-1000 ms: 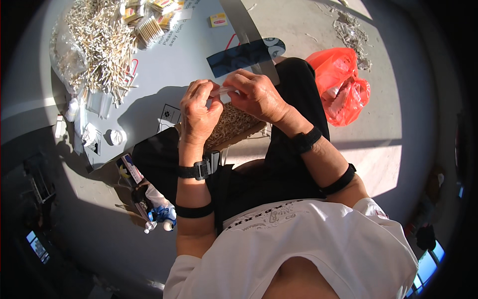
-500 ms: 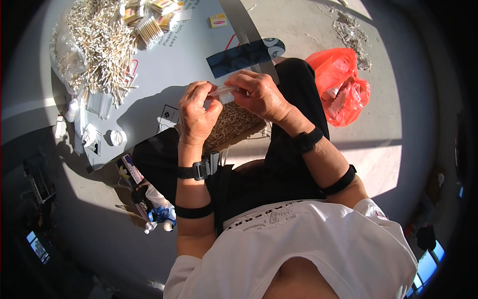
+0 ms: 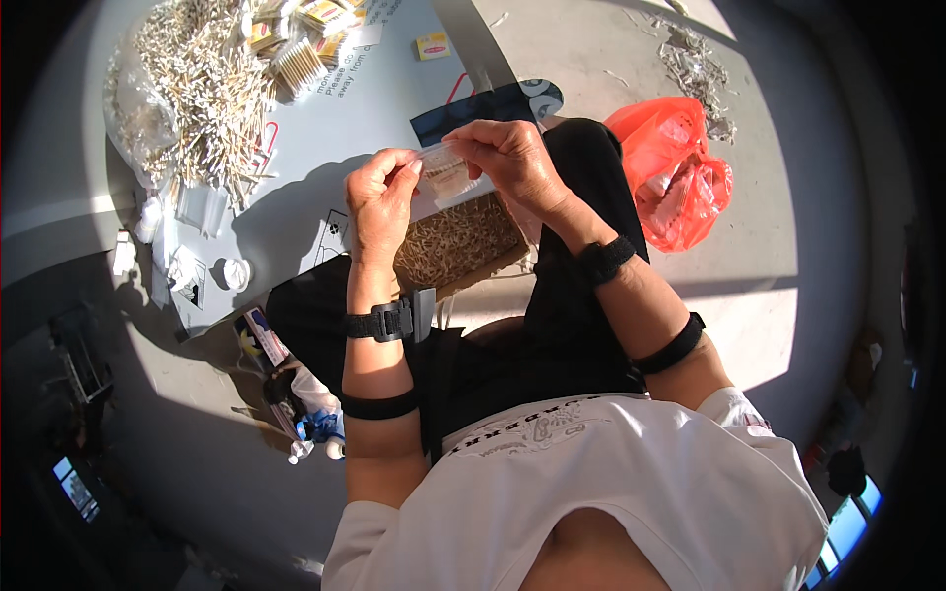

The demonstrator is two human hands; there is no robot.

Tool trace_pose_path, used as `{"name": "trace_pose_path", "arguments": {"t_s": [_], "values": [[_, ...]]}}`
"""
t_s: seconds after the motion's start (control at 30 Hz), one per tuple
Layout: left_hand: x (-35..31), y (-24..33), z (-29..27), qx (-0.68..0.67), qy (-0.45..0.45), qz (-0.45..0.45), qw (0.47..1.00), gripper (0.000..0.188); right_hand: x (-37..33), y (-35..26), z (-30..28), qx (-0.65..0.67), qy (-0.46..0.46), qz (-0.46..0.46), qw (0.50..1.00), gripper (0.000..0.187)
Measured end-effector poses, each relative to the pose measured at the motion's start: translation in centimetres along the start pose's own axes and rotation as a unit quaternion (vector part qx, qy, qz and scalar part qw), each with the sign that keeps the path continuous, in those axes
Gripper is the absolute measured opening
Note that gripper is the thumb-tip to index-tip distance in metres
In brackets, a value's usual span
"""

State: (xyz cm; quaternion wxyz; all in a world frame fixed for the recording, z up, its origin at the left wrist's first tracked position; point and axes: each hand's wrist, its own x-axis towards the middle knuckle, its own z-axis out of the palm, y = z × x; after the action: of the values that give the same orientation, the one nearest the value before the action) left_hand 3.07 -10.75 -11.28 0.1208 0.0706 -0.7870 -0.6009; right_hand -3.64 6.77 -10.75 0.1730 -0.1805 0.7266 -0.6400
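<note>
Between my two hands hangs a small clear plastic bag, with a row of pale sticks like cotton swabs showing inside. My left hand pinches its left upper corner between thumb and fingertips. The right upper edge is gripped by my right hand, fingers bent over it. Just below lies a cardboard box at my lap, full of thin brown pieces that I cannot name surely. At the table's far left a large heap of loose cotton swabs spills from clear plastic.
Small yellow-and-white packets and a bundle of swabs lie beside the heap on the grey table. One yellow packet lies apart. A red plastic bag sits on the floor at right, near scattered scraps.
My hands have risen slightly and the left has shifted left. The plastic bag, earlier seen as a narrow strip, now hangs spread out, and more of the box shows.
</note>
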Motion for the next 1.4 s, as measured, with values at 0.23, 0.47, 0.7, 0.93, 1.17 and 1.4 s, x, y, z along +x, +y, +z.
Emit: {"name": "trace_pose_path", "arguments": {"t_s": [0.23, 0.47, 0.7, 0.93, 1.17, 1.4], "values": [[1.7, -2.6, 0.7, 0.091, 0.086, -0.055, 0.991, 0.01, 1.9, 1.1, 1.1, -0.016, 0.032, 0.051, 0.998, 0.019], [-2.2, -0.7, 2.3, 0.337, 0.044, 0.101, 0.935, 0.034, 0.3, 3.1, 0.4, -0.099, 0.111, 0.038, 0.988, 0.018], [-4.1, 0.6, 3.7, 0.451, -0.104, 0.146, 0.874, 0.056, -0.6, 3.3, 0.3, -0.1, 0.107, 0.066, 0.987, 0.019], [-4.4, -1.1, 4.2, 0.468, -0.128, 0.173, 0.857, 0.061, -0.7, 3.6, 0.5, -0.093, 0.092, 0.06, 0.99, 0.018], [-4.1, -0.9, 3.3, 0.407, -0.157, 0.159, 0.886, 0.058, -0.3, 2.4, 0.7, -0.137, 0.094, 0.052, 0.985, 0.021], [-4.5, 1.1, 3.0, 0.448, -0.146, 0.117, 0.874, 0.062, -0.8, 2.1, 1.0, -0.412, 0.045, -0.191, 0.89, 0.036]]}}
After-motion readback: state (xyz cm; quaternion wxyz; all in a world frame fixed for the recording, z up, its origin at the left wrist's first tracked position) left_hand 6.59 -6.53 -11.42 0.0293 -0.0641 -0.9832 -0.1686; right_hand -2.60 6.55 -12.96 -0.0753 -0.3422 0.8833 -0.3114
